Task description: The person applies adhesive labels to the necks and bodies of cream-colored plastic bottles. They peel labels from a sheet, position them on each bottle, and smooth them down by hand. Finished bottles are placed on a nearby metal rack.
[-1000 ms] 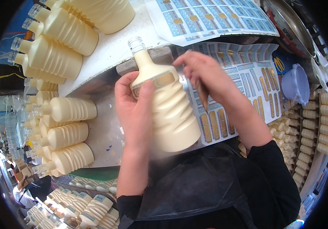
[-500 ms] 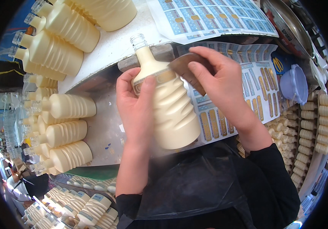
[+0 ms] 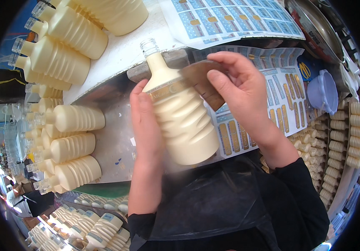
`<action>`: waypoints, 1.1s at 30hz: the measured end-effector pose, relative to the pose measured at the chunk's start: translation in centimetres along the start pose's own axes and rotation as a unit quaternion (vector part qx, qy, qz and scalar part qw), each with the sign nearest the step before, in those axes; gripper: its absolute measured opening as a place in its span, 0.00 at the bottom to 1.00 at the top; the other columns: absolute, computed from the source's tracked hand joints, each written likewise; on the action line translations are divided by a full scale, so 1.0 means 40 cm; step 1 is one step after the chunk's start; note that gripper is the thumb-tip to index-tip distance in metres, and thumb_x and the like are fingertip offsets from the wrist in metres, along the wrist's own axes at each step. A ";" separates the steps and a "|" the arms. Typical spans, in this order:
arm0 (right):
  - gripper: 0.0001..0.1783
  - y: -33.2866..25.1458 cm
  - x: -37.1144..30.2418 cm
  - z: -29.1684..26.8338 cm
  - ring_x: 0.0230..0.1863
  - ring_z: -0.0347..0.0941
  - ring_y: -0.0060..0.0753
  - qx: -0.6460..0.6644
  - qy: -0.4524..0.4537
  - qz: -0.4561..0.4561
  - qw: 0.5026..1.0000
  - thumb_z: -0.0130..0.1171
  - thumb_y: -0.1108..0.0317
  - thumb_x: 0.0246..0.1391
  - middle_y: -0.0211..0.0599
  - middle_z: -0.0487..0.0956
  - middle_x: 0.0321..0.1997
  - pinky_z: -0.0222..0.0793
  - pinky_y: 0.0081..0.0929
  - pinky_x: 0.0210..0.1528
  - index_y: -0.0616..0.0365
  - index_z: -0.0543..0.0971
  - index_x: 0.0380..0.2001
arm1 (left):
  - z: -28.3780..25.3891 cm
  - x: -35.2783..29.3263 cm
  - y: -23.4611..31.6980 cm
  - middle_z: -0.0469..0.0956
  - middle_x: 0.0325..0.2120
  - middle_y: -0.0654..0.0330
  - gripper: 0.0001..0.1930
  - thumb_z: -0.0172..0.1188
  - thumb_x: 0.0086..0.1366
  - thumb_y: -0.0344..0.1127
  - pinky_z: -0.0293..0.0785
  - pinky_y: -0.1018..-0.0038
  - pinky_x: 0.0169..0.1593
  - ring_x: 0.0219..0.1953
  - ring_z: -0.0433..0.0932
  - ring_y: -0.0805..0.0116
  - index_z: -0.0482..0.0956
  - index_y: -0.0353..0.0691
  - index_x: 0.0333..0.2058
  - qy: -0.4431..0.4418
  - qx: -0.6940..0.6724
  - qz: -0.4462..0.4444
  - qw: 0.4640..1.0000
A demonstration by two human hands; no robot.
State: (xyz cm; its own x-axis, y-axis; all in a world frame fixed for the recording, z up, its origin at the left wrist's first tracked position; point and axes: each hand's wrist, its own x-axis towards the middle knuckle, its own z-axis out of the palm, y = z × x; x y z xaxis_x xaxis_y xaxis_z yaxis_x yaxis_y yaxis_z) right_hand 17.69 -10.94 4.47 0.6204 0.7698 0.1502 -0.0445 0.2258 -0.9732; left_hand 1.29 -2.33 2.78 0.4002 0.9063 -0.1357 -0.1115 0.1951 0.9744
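Note:
A cream bottle (image 3: 188,129) with a clear threaded neck and wavy ridges lies tilted in front of me, neck pointing away. Around its shoulder runs a gold label band (image 3: 167,90). My left hand (image 3: 143,113) holds the bottle's left side, its fingers curled against the shoulder. Between the thumb and fingers of my right hand (image 3: 238,81) is a flat brown scraper (image 3: 207,83). The scraper's left edge rests on the right part of the band, hiding it there.
More cream bottles (image 3: 69,56) lie in rows at the left. Sheets of blue labels (image 3: 230,19) cover the far board, and a sheet with gold strips (image 3: 247,138) lies to the right. Beyond it hangs a lilac bucket (image 3: 322,92). Labelled bottles (image 3: 102,230) fill the lower left.
My left thumb has slid left off the front of the band, uncovering more of it. The scraper has shifted slightly left and down over the band. The bottle has turned a little.

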 end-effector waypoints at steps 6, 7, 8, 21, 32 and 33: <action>0.15 0.079 0.025 -0.043 0.46 0.78 0.20 -0.047 0.010 0.097 0.994 0.59 0.71 0.66 0.33 0.83 0.46 0.75 0.21 0.50 0.63 0.80 0.53 | -0.014 0.006 -0.020 0.77 0.53 0.52 0.24 0.43 0.81 0.47 0.73 0.70 0.59 0.53 0.76 0.69 0.65 0.34 0.65 -0.033 0.004 -0.002 0.999; 0.14 0.077 0.034 -0.051 0.45 0.77 0.20 -0.012 0.014 0.128 0.992 0.59 0.70 0.66 0.32 0.83 0.45 0.74 0.20 0.49 0.62 0.81 0.53 | -0.014 0.006 -0.019 0.77 0.53 0.52 0.24 0.43 0.81 0.47 0.73 0.70 0.59 0.54 0.77 0.68 0.65 0.34 0.65 -0.031 -0.005 -0.004 1.000; 0.14 0.078 0.043 -0.060 0.45 0.77 0.19 0.023 0.019 0.159 0.987 0.59 0.69 0.67 0.31 0.83 0.44 0.73 0.19 0.49 0.62 0.81 0.52 | -0.014 0.006 -0.019 0.77 0.54 0.53 0.24 0.42 0.82 0.46 0.73 0.70 0.60 0.54 0.77 0.68 0.66 0.34 0.64 -0.028 -0.014 -0.006 0.999; 0.24 0.068 0.050 0.013 0.42 0.79 0.17 -0.004 -0.153 0.218 0.964 0.61 0.56 0.70 0.33 0.85 0.44 0.76 0.19 0.46 0.67 0.79 0.57 | -0.018 0.007 -0.024 0.77 0.53 0.54 0.24 0.43 0.82 0.47 0.73 0.71 0.60 0.53 0.77 0.69 0.68 0.33 0.62 -0.033 -0.038 -0.013 0.999; 0.21 0.032 0.061 -0.003 0.19 0.68 0.07 0.038 -0.157 0.256 0.953 0.54 0.60 0.72 0.26 0.83 0.39 0.61 0.12 0.17 0.65 0.79 0.59 | -0.039 0.022 -0.060 0.76 0.60 0.50 0.32 0.32 0.82 0.56 0.72 0.61 0.65 0.60 0.77 0.59 0.69 0.35 0.65 -0.038 -0.176 -0.087 0.980; 0.21 0.038 0.058 0.002 0.19 0.69 0.08 -0.002 -0.155 0.222 0.963 0.54 0.61 0.72 0.27 0.83 0.40 0.61 0.12 0.16 0.64 0.79 0.59 | -0.042 0.020 -0.063 0.76 0.61 0.50 0.33 0.31 0.82 0.57 0.71 0.61 0.66 0.61 0.76 0.58 0.68 0.35 0.65 -0.046 -0.191 -0.108 0.975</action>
State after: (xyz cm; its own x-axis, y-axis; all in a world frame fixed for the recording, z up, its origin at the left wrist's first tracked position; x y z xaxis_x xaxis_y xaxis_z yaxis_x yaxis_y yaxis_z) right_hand 19.01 -8.77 3.35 0.2773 0.9315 -0.2354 -0.2480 -0.1673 -0.9542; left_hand 0.36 -1.45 -0.07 0.5304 0.7945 -0.2956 -0.3395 0.5186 0.7847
